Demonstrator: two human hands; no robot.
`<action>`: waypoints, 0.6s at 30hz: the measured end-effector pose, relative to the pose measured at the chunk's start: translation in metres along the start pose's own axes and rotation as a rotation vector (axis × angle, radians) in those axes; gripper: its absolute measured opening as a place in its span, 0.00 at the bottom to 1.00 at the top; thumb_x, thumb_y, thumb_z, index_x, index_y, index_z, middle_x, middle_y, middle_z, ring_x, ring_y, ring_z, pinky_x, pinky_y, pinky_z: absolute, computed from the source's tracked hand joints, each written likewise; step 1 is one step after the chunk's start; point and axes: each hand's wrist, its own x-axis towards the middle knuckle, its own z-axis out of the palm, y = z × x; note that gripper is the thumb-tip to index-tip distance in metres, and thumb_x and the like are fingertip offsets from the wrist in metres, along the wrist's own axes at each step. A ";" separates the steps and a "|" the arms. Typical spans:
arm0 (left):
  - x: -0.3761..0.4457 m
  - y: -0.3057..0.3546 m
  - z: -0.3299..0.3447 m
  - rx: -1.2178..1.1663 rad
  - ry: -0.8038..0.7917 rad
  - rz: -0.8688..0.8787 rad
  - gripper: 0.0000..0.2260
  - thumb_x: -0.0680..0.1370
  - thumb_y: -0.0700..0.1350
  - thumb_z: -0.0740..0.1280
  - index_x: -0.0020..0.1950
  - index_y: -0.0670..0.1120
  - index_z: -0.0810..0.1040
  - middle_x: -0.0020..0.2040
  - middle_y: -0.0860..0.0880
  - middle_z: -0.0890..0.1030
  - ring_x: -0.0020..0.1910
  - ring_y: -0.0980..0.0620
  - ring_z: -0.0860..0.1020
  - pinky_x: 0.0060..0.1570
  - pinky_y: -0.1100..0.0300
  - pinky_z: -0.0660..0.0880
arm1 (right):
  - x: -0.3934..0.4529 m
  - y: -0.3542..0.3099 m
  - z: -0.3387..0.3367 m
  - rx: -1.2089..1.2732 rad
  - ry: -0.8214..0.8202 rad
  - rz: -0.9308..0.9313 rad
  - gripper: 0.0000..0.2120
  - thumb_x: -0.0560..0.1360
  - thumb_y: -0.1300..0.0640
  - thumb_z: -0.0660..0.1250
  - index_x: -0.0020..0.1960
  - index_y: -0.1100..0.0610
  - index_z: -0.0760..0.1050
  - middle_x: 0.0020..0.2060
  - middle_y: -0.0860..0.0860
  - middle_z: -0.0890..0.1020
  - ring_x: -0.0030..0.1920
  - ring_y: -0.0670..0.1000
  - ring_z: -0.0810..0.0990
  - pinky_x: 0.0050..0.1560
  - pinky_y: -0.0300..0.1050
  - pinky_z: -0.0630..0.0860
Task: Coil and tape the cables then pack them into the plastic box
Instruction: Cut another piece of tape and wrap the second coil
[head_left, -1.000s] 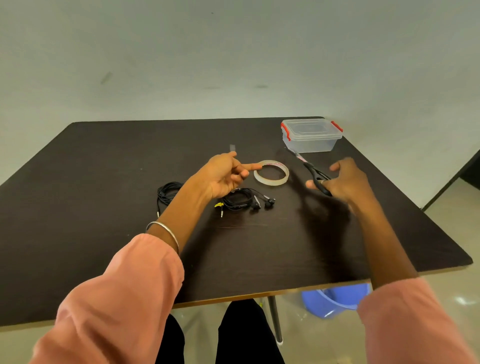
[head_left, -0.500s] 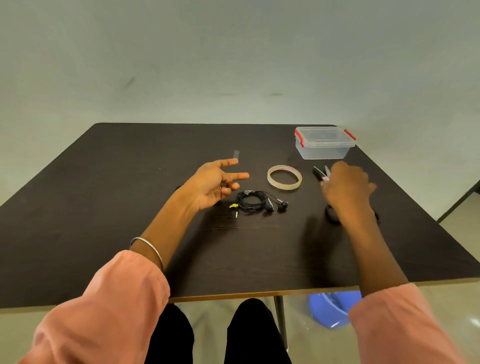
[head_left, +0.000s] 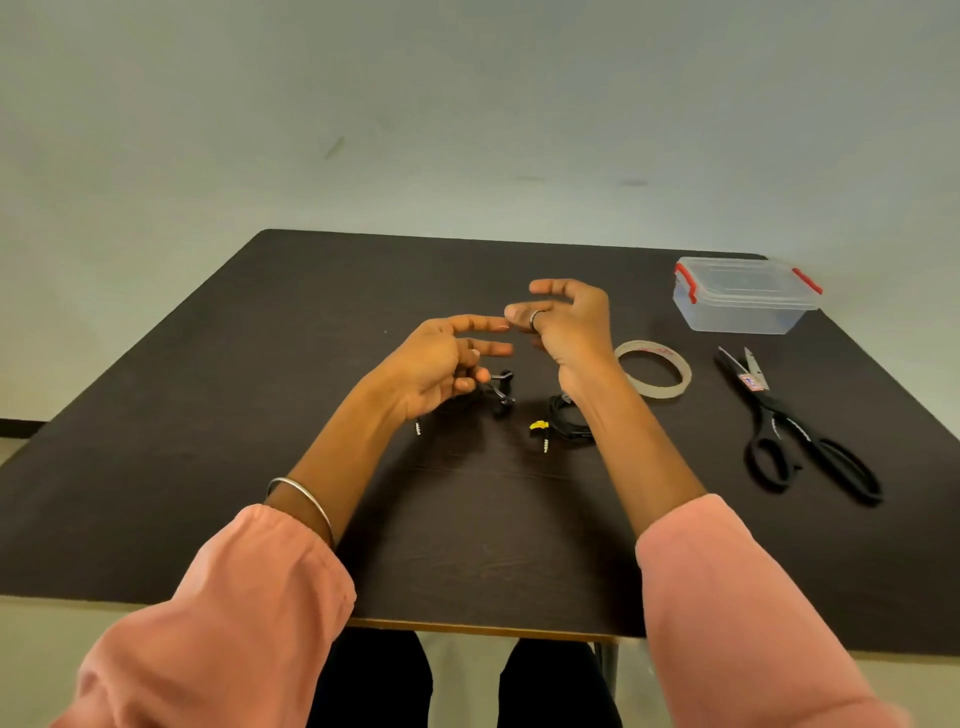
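On the dark wood-grain table (head_left: 208, 467), the left hand (head_left: 441, 358) hovers with its index and middle fingers stretched out to the right and the other fingers curled loosely in; whether anything lies between them cannot be told. Just under and to the right of those curled fingers lies a thin black earphone cable (head_left: 501, 392), its earbuds showing beside the fingertips and a small metal plug poking out below the wrist, most of its length hidden by the hand. The right hand (head_left: 569, 325) is raised close by, its fingertips nearly meeting the left index tip; the fingers are spread and bent, holding nothing that can be made out, and a dark ring sits on one finger. Below that wrist, partly covered by the forearm, rests a coiled black cable with a yellow tag (head_left: 563, 423) and a metal jack pointing toward the near edge. Right of the right hand's fingers lies a flat clear roll of adhesive tape (head_left: 653, 369), just beside the wrist. Further right are black-handled scissors (head_left: 779, 421), blades slightly apart and pointing away. Beyond them, well apart from both hands, stands a clear rectangular plastic box with red latches (head_left: 745, 296), its lid on.
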 end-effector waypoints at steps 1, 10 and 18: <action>0.001 0.001 -0.003 0.001 0.000 0.002 0.23 0.76 0.25 0.52 0.59 0.44 0.78 0.56 0.40 0.82 0.27 0.55 0.73 0.21 0.67 0.67 | 0.002 0.000 0.003 0.006 0.004 -0.011 0.15 0.68 0.63 0.76 0.52 0.54 0.77 0.36 0.49 0.85 0.39 0.43 0.84 0.44 0.42 0.76; 0.012 -0.002 -0.039 0.093 0.210 0.094 0.13 0.78 0.31 0.58 0.55 0.39 0.79 0.50 0.42 0.84 0.25 0.57 0.71 0.20 0.68 0.65 | 0.002 0.024 0.025 0.080 -0.193 -0.114 0.17 0.71 0.66 0.73 0.57 0.55 0.74 0.37 0.50 0.86 0.43 0.44 0.85 0.46 0.38 0.75; 0.007 -0.009 -0.064 1.023 0.315 0.207 0.11 0.72 0.52 0.74 0.53 0.53 0.84 0.49 0.49 0.83 0.51 0.53 0.78 0.50 0.61 0.71 | 0.006 0.029 0.026 -0.011 -0.307 -0.262 0.37 0.68 0.72 0.73 0.70 0.50 0.65 0.55 0.49 0.82 0.48 0.51 0.84 0.49 0.45 0.81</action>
